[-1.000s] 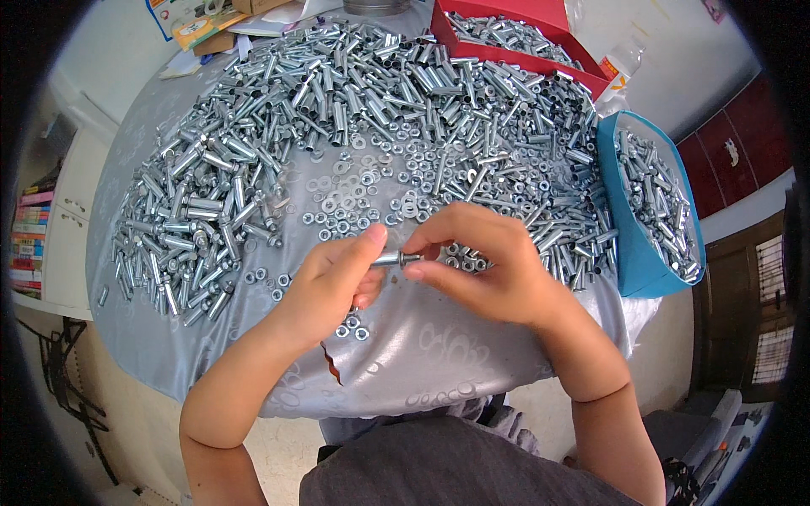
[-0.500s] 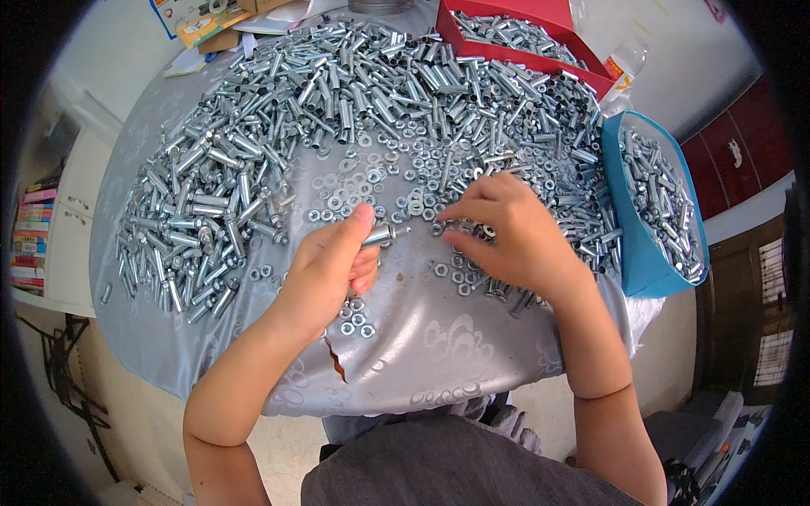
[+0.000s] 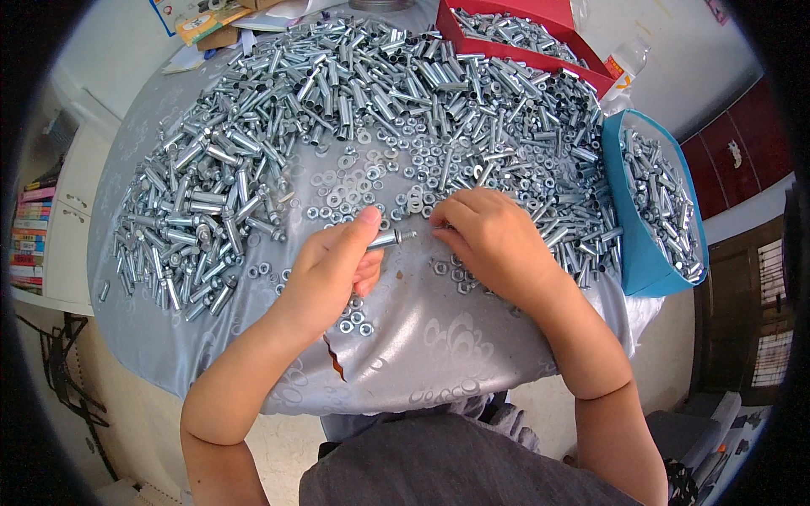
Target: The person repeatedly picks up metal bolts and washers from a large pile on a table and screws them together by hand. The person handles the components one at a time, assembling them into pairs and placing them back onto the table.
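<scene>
From the head view, I see that my right hand (image 3: pixel 498 244) has drawn back from the heap since half a second ago: then it was spread out over the loose hardware to the upper right, and now it sits closer in, just right of the bolt (image 3: pixel 390 239). A second ago both hands were pinched together on that bolt; now they are a little apart again.

My left hand (image 3: pixel 337 266) comes up from the lower left, forearm angled across the grey cloth of the counter (image 3: pixel 439 346). Its fingers (image 3: pixel 364 221) are clenched around the bolt, thumb on top, and the bolt's threaded end sticks out to the right toward the other hand.

My right hand lies palm down, knuckles up, fingers curled onto the scattered nuts (image 3: pixel 447 271) beneath it. I cannot tell whether they have pinched one, since the fingertips are hidden under the hand.

Beyond the hands lie a spread of washers (image 3: pixel 354 181) and a broad pile of metal sleeves (image 3: pixel 253 160). A blue bin (image 3: pixel 629 244) of parts stands at the right and a red tray (image 3: pixel 540 55) at the top.
</scene>
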Motion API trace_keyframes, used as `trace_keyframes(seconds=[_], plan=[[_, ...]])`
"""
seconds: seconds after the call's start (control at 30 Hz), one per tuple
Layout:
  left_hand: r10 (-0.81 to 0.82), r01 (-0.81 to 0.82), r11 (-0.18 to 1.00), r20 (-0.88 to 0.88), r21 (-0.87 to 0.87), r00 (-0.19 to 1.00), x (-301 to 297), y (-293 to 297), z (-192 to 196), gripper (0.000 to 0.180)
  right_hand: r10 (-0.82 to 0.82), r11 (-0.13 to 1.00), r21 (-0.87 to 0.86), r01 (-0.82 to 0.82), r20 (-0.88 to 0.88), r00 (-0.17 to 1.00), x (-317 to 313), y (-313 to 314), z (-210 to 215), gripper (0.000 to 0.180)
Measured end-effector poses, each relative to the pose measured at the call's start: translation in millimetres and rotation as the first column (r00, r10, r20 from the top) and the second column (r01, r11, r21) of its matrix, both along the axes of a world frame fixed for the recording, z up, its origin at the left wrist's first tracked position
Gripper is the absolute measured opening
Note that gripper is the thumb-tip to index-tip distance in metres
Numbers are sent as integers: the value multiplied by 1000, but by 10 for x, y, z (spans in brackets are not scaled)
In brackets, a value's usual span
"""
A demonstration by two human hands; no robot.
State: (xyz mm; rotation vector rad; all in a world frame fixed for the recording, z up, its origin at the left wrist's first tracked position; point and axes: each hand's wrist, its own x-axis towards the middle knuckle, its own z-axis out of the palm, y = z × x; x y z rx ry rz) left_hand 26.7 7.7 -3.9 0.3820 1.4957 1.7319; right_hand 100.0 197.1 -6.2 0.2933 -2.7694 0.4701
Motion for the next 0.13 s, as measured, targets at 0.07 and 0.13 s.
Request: trace_keyframes(seconds=[0.07,0.13], plan=[[-4,4,1000,-2,4,1000,-6,-1,-8,43,28,937,-349,12,108,994,18,-20,82,12],[5,-5,1000,4,10,1000,-18,-13,-29,38,76,788,-610,75,219,973,37,-48,192,9]])
